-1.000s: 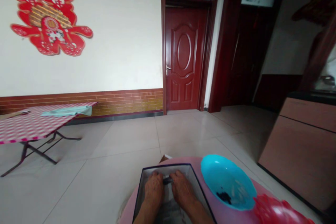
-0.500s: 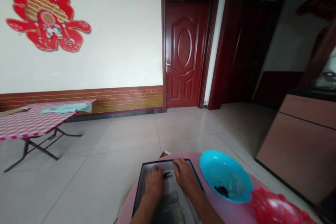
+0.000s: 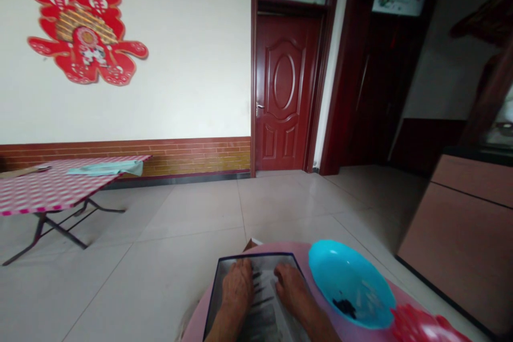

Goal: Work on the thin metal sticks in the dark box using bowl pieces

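A shallow open box (image 3: 256, 255) with a dark rim and a pale grey inside lies before me. Several thin dark pieces (image 3: 260, 291) are lined up in it, with a bundle of clear, greyish slim pieces (image 3: 262, 326) nearer me. My left hand (image 3: 238, 286) reaches into the box's left side, closed, fingers together and bent down beside the dark pieces. At the right side, my right hand (image 3: 292, 284) is closed too, its fingers curled inward above the box floor. Whatever either hand holds is too small or hidden to make out.
The box rests on a pink round tabletop (image 3: 272, 247). Right of it stands a blue basin (image 3: 332, 262) with small black parts and clear slim pieces inside. Beside that lies a shiny red object (image 3: 425, 326). A checkered folding table (image 3: 48, 187) stands far left, a brownish cabinet (image 3: 468, 235) right.
My right hand has drawn back from the box's far edge and curled its fingers. More of the dark row shows between my hands. The whole view has tilted up slightly.
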The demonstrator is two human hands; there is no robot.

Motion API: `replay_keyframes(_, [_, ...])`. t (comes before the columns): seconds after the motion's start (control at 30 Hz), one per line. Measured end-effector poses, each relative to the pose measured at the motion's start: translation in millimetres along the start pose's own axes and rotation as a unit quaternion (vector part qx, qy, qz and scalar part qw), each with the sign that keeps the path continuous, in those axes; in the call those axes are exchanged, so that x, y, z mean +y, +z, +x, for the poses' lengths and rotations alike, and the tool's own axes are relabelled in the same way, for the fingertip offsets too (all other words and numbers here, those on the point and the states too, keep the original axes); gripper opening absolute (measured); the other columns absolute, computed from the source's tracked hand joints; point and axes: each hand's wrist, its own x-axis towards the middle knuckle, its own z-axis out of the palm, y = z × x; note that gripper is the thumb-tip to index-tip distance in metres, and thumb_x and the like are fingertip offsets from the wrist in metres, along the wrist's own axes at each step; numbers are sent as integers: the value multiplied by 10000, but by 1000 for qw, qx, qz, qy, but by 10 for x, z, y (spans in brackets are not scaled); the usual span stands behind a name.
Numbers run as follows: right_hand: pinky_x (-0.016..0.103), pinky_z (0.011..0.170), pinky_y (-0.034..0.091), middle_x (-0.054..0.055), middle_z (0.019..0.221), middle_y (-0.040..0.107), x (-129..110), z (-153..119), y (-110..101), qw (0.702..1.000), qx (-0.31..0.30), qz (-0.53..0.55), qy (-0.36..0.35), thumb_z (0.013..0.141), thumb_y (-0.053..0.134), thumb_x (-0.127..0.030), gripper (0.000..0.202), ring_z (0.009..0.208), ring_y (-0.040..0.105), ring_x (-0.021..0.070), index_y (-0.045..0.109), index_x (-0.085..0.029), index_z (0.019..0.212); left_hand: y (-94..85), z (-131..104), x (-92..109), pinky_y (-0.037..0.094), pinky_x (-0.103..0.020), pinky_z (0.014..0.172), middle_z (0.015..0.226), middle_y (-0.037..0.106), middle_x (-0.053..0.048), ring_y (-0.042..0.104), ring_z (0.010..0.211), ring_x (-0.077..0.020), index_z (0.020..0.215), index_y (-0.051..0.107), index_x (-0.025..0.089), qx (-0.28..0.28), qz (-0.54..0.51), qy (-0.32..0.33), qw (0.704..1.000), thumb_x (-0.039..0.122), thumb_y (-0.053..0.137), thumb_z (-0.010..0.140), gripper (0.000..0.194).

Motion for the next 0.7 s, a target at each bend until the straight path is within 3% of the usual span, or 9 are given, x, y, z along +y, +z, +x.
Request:
replay_keyframes(0.2, [262, 760, 391, 66, 878, 645, -39, -88, -24, 997, -59, -14, -41, 668, 518, -79, 253, 862, 575, 194, 671, -169, 848, -68, 5, -7, 473, -288, 788, 1063, 630, -90, 609, 982, -195, 1068, 569, 183, -3, -26, 0, 1000, 147, 326, 908, 294])
replay_keyframes(0.33, [259, 722, 383, 58, 845, 650, -94, -114, -10, 993, -94, -34, -65, 711, 479, -86, 235, 828, 591, 182, 685, -188, 758, -127, -12, 0, 471, -282, 790, 1063, 627, -83, 608, 979, -188, 1043, 579, 190, -12, -32, -1, 999, 176, 307, 919, 299])
replay_keyframes(0.53, [258, 727, 386, 62, 838, 652, -43, -124, -11, 993, -75, -15, -86, 727, 421, -30, 309, 827, 588, 183, 681, -183, 794, -180, -34, 7, 465, -284, 808, 1060, 627, -75, 603, 993, -190, 1040, 576, 198, -23, -36, -5, 999, 199, 311, 923, 290])
replay_keyframes(0.7, [263, 758, 390, 51, 871, 639, 56, -107, 49, 994, -42, -10, -99, 652, 434, 13, 368, 857, 580, 196, 669, -199, 839, -177, -26, -3, 469, -272, 792, 1018, 639, -65, 620, 954, -182, 984, 591, 201, -3, -55, -4, 998, 195, 364, 895, 244])
